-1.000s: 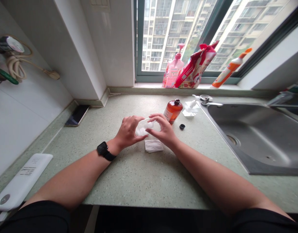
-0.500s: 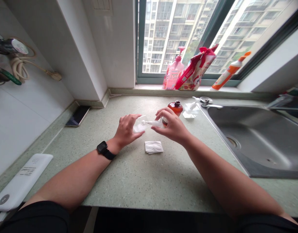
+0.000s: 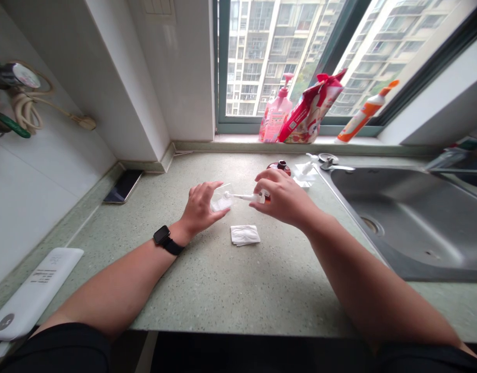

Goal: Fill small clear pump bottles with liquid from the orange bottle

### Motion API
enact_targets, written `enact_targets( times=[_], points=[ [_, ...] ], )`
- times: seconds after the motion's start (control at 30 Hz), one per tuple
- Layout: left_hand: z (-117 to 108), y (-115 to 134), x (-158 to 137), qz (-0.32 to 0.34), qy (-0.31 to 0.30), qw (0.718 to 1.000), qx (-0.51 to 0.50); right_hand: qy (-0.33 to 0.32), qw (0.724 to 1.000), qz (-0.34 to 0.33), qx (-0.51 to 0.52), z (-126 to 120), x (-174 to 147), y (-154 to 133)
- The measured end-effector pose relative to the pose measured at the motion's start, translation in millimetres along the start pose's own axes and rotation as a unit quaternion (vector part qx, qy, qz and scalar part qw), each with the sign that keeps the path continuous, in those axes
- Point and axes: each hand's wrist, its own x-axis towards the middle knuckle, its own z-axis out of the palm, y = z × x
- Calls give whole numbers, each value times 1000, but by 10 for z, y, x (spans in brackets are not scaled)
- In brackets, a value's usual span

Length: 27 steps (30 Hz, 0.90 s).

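My left hand (image 3: 201, 207) is closed around a small clear bottle (image 3: 221, 203), tipped so that its neck points right. In my right hand (image 3: 287, 199) is a white nozzle-like piece (image 3: 257, 197), pinched between thumb and fingers. Its thin stem reaches left to the bottle's neck; I cannot tell whether the tip is inside. Behind my right hand stands an uncapped brown bottle (image 3: 282, 166), mostly hidden. A folded white tissue (image 3: 245, 234) lies on the counter just below my hands.
A white pump head (image 3: 310, 161) rests on white paper beside the steel sink (image 3: 413, 217). Along the sill stand a pink pump bottle (image 3: 277, 116), a red bag (image 3: 310, 114) and an orange-and-white bottle (image 3: 362, 119). A phone (image 3: 124, 186) and a white power bank (image 3: 38, 290) lie left.
My right hand has moved a little right, away from the clear bottle. More of the thin white stem shows between my hands. The brown bottle is more covered.
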Motion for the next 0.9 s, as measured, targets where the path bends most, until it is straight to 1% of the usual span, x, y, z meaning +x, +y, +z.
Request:
enact_targets(
  times=[0.1, 0.2, 0.3, 0.37, 0.43, 0.5, 0.53, 0.6, 0.7, 0.8, 0.9],
  points=[
    [10, -10, -2, 6, 6, 1000, -9, -24, 999, -2, -28, -6, -1, 8],
    [22, -27, 0, 17, 19, 999, -23, -29, 999, -8, -28, -101, 9, 22],
    [28, -39, 5, 36, 22, 998, -46, -3, 1000, 7, 4, -337, 4, 104],
    [28, -41, 8, 50, 18, 997, -61, 30, 999, 37, 12, -543, -42, 221],
    [28, -38, 11, 59, 15, 996, -70, 58, 996, 73, 10, -721, -149, 384],
    [27, -36, 13, 64, 13, 995, -75, 73, 991, 108, 8, -812, -325, 570],
    [27, -37, 15, 65, 11, 995, -78, 78, 989, 125, 11, -816, -434, 664],
    [25, -43, 17, 68, 7, 994, -83, 74, 982, 171, 26, -748, -667, 849],
    [18, -61, 19, 64, -2, 994, -89, 30, 969, 244, 42, -549, -962, 1102],
    [4, -70, 19, 52, -5, 994, -94, -50, 963, 262, 33, -382, -1111, 1305],
    [-11, -65, 16, 38, -12, 994, -98, -84, 957, 275, 30, -310, -1158, 1446]
  ],
)
